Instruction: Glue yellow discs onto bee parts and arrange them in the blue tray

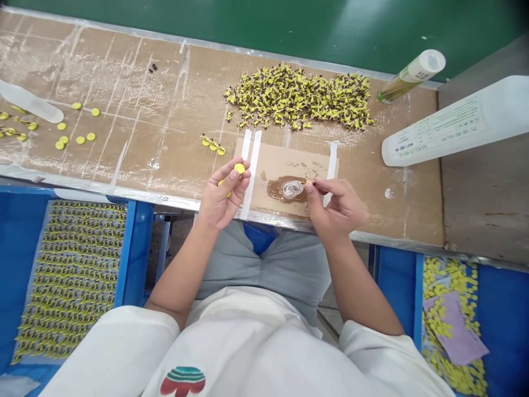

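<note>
Between the thumb and fingers of my left hand [226,193] is a round yellow disc [239,168]; another yellow piece shows in the palm. My right hand [334,209] pinches a small yellow-and-dark figure [308,184] at the edge of a clear glue puddle [292,189]. The puddle lies on a cardboard sheet [275,160] held by white tape strips, with a wet brown stain around it. A big pile of small yellow-and-dark figures [301,96] is behind the sheet. Several discs with figures on them [213,144] lie just beyond my left hand.
On the right stand a large white bottle [454,124] and a clear tube-shaped container [413,74]. Yellow discs [80,140] and a white strip [31,102] lie at left. Below the table are a blue tray of rowed pieces [131,248] and a blue bin with yellow discs [397,292].
</note>
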A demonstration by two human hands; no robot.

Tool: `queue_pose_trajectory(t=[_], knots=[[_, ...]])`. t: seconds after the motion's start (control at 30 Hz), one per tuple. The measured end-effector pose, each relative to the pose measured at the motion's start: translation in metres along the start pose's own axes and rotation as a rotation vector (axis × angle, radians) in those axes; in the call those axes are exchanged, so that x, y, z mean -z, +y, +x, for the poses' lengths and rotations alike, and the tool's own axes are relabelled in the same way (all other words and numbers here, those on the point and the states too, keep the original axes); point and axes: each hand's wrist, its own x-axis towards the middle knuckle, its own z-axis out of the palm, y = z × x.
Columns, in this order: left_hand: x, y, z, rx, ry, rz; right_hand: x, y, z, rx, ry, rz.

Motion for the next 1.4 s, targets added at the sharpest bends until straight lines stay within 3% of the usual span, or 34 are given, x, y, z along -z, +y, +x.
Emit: queue_pose_trajectory(t=[0.23,0.53,0.8,1.23,1.4], knots=[[0.0,0.0,0.0,0.017,0.024,0.004,-0.001,-0.004,0.006,0.177,-0.028,0.059],[0.002,-0.001,0.0,-0.001,-0.012,0.028,-0.003,-0.003,0.007,0.214,-0.051,0.069],[0.003,-0.001,0.001,-0.029,-0.108,0.026,0.002,-0.002,0.01,0.189,-0.011,0.033],[0.001,-0.001,0.001,-0.009,-0.034,0.038,0.001,0.003,0.01,0.2,-0.113,0.057],[-0.001,-0.001,-0.001,-0.019,-0.046,0.018,0.003,0.0,0.011,0.144,-0.079,0.114]])
